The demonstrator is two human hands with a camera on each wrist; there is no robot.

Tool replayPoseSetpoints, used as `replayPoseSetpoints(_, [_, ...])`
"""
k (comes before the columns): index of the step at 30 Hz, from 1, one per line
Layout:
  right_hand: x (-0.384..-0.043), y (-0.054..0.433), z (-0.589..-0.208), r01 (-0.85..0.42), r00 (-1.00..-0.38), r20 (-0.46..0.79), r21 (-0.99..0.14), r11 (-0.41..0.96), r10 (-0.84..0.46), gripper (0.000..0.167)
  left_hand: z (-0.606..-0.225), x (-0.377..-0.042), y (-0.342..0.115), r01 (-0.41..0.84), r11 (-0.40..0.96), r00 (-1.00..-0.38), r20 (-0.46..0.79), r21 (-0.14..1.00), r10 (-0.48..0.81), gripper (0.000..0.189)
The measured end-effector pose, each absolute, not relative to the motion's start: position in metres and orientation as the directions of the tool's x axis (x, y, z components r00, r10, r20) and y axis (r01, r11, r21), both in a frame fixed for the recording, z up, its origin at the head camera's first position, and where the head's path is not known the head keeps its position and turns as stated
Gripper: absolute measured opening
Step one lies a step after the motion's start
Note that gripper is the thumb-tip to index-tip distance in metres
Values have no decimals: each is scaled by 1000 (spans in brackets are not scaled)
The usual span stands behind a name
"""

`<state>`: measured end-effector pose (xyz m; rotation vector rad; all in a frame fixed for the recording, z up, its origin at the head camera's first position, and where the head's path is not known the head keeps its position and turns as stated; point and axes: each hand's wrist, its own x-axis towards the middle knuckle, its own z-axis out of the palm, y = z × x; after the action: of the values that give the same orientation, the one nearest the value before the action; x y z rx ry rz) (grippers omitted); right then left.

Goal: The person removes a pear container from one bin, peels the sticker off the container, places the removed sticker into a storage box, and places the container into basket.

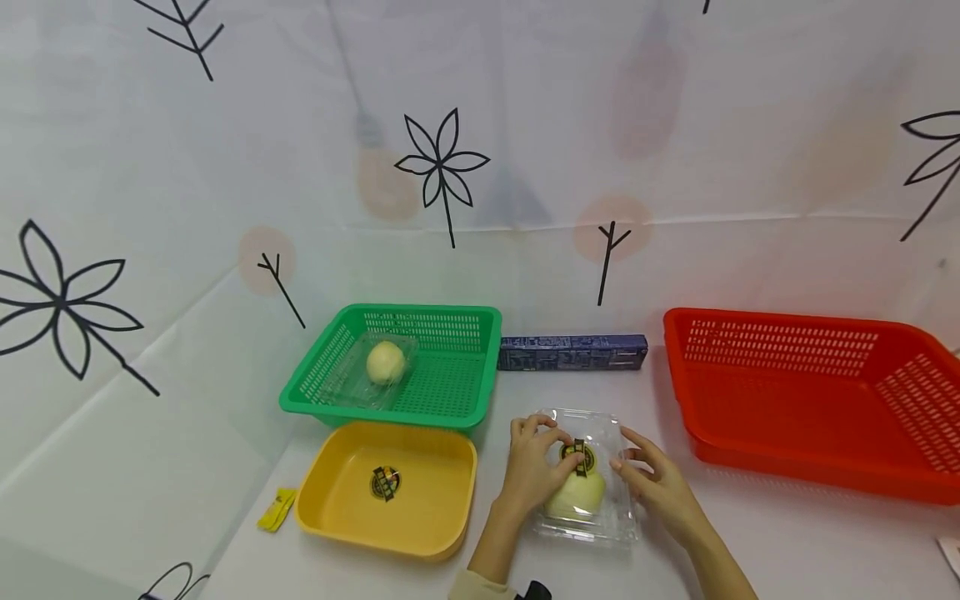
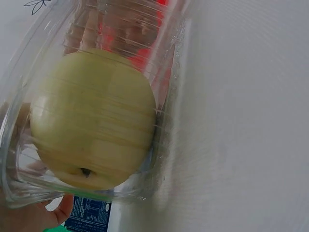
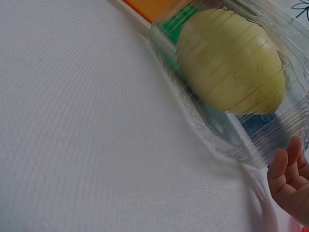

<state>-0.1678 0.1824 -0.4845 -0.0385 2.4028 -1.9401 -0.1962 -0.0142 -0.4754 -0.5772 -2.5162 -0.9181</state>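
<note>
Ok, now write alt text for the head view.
A person's left hand and right hand touch a clear box on a white table, a pale yellow-green fruit inside and a dark label on it. At left, a yellow tub with a similar label stands before a green basket holding another fruit and clear packaging; at right, a red basket.
</note>
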Motion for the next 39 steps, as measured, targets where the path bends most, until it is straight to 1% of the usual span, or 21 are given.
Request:
replayPoseSetpoints(4, [-167, 183, -484, 18, -998, -30, -977, 215, -54, 58, -474, -198, -15, 530, 692, -830, 469, 490, 302, 20])
replayPoseSetpoints(11, [-166, 182, -483, 28, -998, -39, -977, 212, -46, 58, -472, -205, -18, 509, 633, -861, 354, 584, 365, 20])
replayPoseSetpoints(14, [-167, 183, -484, 40, -998, -51, -974, 223, -45, 58, -471, -208, -20, 506, 626, -862, 326, 594, 388, 21])
replayPoseSetpoints(20, [-167, 183, -486, 26, -999, -35, -979, 203, -42, 58, -470, -211, -19, 513, 629, -858, 329, 584, 395, 18])
replayPoseSetpoints(27, [-167, 183, -487, 6, -999, -14, -983, 184, -43, 57, -470, -214, -15, 483, 629, -873, 279, 609, 400, 22])
replayPoseSetpoints(33, [-167, 183, -488, 8, -999, -17, -983, 183, -45, 57, -472, -218, -16, 515, 601, -854, 310, 611, 417, 16])
replayPoseSetpoints(39, [-168, 184, -490, 21, -998, -30, -981, 192, -48, 58, -471, -221, -15, 502, 586, -860, 291, 636, 420, 16])
